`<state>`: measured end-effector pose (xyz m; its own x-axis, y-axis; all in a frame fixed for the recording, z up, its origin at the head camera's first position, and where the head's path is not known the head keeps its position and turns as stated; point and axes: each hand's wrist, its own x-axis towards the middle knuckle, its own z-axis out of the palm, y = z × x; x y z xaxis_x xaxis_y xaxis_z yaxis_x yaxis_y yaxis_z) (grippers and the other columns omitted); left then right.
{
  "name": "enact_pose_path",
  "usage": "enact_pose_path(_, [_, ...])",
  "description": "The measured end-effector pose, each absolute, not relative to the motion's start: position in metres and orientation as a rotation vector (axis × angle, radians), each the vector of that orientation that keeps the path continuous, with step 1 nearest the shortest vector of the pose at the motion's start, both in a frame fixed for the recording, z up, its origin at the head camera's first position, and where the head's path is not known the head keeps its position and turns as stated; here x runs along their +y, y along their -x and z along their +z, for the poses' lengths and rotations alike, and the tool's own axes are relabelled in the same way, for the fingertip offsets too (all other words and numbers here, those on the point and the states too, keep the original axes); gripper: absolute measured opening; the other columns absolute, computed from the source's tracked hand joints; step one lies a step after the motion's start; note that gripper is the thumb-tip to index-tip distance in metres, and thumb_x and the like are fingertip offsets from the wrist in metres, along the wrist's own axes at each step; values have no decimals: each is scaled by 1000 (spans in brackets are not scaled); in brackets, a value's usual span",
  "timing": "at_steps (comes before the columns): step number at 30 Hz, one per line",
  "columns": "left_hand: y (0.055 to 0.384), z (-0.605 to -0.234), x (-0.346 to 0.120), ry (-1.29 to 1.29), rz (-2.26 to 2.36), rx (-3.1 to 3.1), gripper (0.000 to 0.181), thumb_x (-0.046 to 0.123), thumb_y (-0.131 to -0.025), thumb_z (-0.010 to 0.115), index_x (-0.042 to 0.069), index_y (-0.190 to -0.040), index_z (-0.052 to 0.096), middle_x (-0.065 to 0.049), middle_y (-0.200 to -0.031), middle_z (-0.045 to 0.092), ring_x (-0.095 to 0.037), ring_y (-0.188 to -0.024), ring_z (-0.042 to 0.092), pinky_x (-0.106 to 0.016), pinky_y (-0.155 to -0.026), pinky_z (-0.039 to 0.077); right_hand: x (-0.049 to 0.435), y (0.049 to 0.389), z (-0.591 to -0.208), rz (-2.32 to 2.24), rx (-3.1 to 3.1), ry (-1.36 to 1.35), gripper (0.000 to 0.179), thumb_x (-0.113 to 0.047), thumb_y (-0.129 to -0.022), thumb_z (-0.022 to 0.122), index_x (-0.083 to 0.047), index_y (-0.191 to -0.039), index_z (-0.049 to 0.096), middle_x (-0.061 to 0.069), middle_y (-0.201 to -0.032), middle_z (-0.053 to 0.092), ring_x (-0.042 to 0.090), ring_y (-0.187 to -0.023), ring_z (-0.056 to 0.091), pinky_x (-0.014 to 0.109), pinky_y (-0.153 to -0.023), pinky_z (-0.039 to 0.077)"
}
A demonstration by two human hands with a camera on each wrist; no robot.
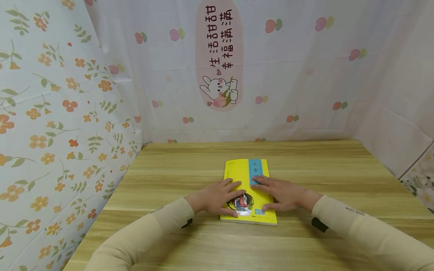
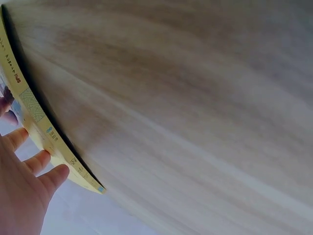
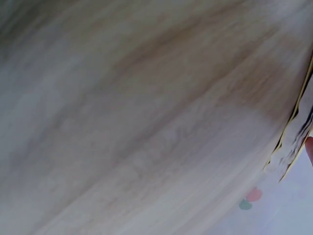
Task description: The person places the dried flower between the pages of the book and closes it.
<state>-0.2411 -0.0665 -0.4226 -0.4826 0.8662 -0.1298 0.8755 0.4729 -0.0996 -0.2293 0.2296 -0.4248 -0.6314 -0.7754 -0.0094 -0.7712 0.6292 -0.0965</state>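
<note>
A yellow paperback book [image 1: 237, 169] with a blue title strip and a round picture lies closed on the wooden table. My left hand [image 1: 217, 197] rests on the left part of its cover, fingers spread over the picture. On the other side, my right hand [image 1: 283, 192] lies with its fingers on the right part of the cover, partly hiding the title strip. In the left wrist view the book's printed spine [image 2: 44, 117] faces the camera, and the fingers of the left hand [image 2: 22, 181] reach onto the cover. The right wrist view catches the page edges [image 3: 296, 132] and one fingertip [image 3: 309, 147].
The wood-grain table [image 1: 176, 158] surrounds the book on all sides. A white cloth [image 1: 291, 75] with hearts, writing and a rabbit hangs behind it. A flowered cloth [image 1: 61, 124] runs along the left side.
</note>
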Motion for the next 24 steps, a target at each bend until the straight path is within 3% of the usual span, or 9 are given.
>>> enact_pose_path(13, [240,-412,-71,-1589,-168,2670,83,72,-92,32,21,-156,23,-9,-159,22,-29,-142,23,-41,-113,20,224,224,-405,-286,2914,1252,71,-54,-94,56,-17,-151,37,10,-156,30,33,-139,32,53,-104,34])
enact_pose_path(24, [245,-392,-87,-1449,71,2853,74,61,-94,48,19,-154,30,-9,-156,29,-29,-140,27,-46,-111,24,237,226,-384,-373,3021,1041,74,-50,-93,59,-12,-152,34,16,-156,27,39,-139,29,57,-103,33])
